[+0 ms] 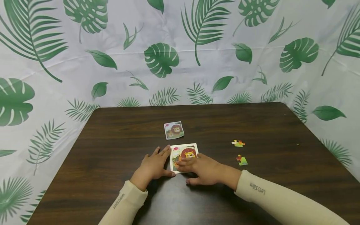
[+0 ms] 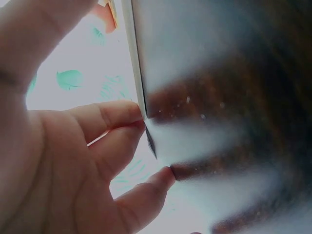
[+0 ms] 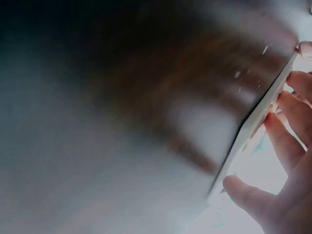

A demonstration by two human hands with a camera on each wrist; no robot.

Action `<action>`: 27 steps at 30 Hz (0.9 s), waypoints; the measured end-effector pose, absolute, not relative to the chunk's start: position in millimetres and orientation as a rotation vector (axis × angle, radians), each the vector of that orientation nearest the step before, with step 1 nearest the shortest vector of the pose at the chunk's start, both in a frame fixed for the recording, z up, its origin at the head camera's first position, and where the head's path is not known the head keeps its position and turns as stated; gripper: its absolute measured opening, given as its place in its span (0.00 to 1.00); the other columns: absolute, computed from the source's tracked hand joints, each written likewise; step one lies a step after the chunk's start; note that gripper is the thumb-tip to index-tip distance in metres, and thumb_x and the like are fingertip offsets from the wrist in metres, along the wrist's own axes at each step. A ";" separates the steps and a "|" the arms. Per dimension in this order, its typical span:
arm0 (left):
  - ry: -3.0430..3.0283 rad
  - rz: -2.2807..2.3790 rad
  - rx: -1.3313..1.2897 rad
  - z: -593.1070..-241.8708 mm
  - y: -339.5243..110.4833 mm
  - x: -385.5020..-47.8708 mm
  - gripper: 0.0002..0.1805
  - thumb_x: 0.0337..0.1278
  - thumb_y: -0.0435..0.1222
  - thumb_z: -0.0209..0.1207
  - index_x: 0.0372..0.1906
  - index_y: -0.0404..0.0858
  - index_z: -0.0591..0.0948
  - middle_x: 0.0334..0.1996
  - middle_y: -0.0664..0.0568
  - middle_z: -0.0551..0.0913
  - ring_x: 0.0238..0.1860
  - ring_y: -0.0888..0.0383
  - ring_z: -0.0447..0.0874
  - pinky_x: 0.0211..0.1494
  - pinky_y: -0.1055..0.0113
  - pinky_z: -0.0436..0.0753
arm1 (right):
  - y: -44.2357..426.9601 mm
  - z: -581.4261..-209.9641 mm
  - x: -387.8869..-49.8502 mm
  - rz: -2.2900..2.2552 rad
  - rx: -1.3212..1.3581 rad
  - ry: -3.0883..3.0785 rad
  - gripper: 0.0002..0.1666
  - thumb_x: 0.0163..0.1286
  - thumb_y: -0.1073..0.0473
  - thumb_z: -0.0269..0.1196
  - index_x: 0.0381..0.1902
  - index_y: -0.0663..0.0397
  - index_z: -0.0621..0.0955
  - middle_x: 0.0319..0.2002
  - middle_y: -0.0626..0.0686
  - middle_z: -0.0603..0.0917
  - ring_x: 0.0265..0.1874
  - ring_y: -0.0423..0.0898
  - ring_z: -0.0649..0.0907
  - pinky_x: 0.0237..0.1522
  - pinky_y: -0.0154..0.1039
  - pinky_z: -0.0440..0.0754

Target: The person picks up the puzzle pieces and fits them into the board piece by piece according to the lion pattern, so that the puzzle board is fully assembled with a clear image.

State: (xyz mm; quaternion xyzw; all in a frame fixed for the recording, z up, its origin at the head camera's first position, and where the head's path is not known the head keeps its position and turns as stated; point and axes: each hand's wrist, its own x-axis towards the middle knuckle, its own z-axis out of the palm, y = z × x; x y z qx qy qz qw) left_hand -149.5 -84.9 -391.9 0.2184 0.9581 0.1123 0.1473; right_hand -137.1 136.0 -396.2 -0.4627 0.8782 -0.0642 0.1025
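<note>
A small jigsaw board [image 1: 184,145] with a pale frame and a lion picture lies flat on the table. The left hand [image 1: 153,165] rests along its left edge, with the thumb by the lower left corner; the left wrist view shows its fingertips [image 2: 131,111] touching the board's rim. Over the lower right of the board spreads the right hand [image 1: 206,170], its extended fingers pressing on the puzzle's surface and covering part of it. Fingertips [image 3: 273,122] touch the board from above in the right wrist view. Two loose puzzle pieces, one upper [image 1: 238,143] and one lower [image 1: 242,160], lie to the right.
A lion picture card [image 1: 174,130] lies just beyond the board. The dark wooden table [image 1: 121,134] ends at a leaf-printed white cloth [image 1: 180,84]. A tiny pale scrap [image 1: 298,145] lies on the right side of the table.
</note>
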 end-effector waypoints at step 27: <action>2.747 0.343 0.659 -392.3 -84.7 -149.3 0.48 0.42 0.58 0.64 0.71 0.54 0.58 0.71 0.52 0.50 0.68 0.39 0.47 0.57 0.33 0.56 | 282.4 -379.6 -171.4 -0.885 -0.620 2.877 0.28 0.69 0.46 0.54 0.63 0.52 0.72 0.36 0.57 0.80 0.32 0.54 0.78 0.36 0.51 0.75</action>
